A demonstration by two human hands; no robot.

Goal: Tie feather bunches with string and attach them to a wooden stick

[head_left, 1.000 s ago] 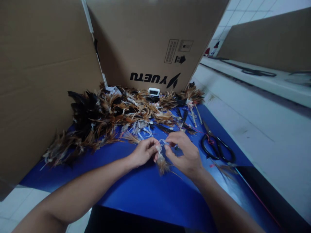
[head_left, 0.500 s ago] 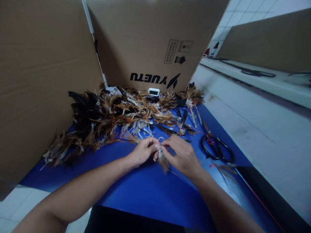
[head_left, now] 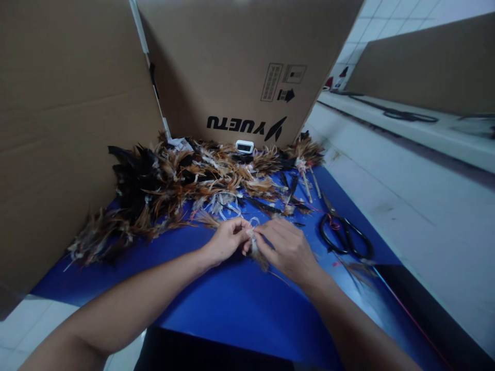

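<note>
The cardboard box (head_left: 240,67) standing at the back of the blue mat (head_left: 232,304) bore the word "YUETU" in black capitals, printed upside down beside a slanted black logo mark. Above it sat two small printed label panels and a black arrow symbol, their fine print too small to read. A small white device (head_left: 244,147) with a dark screen stood at the foot of the box; nothing on the screen could be made out.

The left hand (head_left: 226,241) and the right hand (head_left: 288,247) met over the middle of the mat, fingertips touching. Between them was a small feather bundle (head_left: 256,250), its pale quill end pinched by the left thumb and forefinger, its brown tuft hanging toward the person and partly hidden under the right hand. The right fingers were closed narrowly on the same quill end, where a thin whitish strand (head_left: 253,221) looped up just beyond the fingertips; whether the right hand gripped the strand or the quills could not be told.

A heap of brown and black feathers (head_left: 174,185) lay just beyond the hands, against the box. Black scissors (head_left: 344,234) lay on the mat to the right, near the right hand but apart from it
</note>
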